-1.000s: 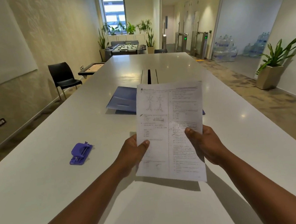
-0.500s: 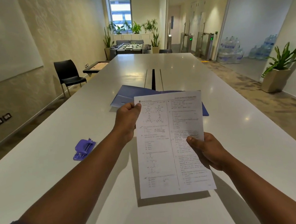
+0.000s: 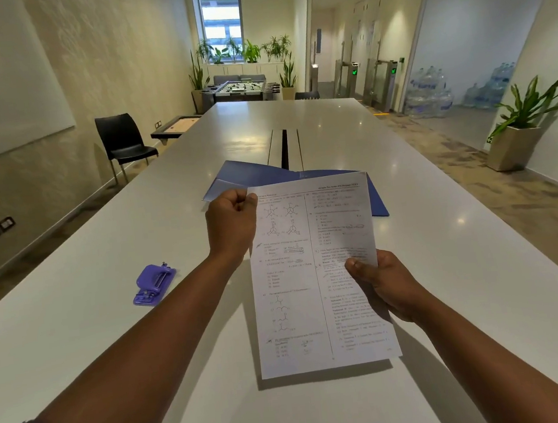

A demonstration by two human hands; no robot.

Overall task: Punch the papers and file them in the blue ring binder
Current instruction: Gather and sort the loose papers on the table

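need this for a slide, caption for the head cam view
Both hands, left hand and right hand, hold the printed paper above the table, punch and blue binder waiting.

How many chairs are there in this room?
1 in plain view: a black chair against the left wall, beside the long white table. A dark shape at the table's far end may be a second chair's back; more could be hidden.
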